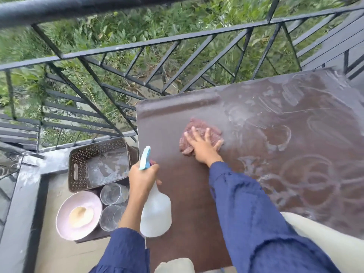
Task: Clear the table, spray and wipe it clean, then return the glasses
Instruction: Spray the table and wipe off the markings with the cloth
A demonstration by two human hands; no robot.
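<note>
While the brown rectangular table carries nothing but wet smears and ring marks, the work stands at the wiping step: clearing looks done, spray has been laid down, and the streaked far and right parts look not yet wiped.

The right hand lies flat on a mauve crumpled cloth near the table's left middle, fingers straight and spread, the palm pressing the cloth onto the surface. The left hand grips the neck of a translucent white plastic spray bottle with a pale blue trigger head. Its fingers curl round the neck, and the bottle hangs just over the table's left edge.

My judgement is that the next move calls for sweeping the cloth rightward and away over the cloudy streaks and rings, with firm pressure.

Two clear drinking glasses wait off the table, on a low dark surface just beside its left edge. They stand between a brown perforated plastic basket and a round pink dish. They go back only once the top is clean.
</note>
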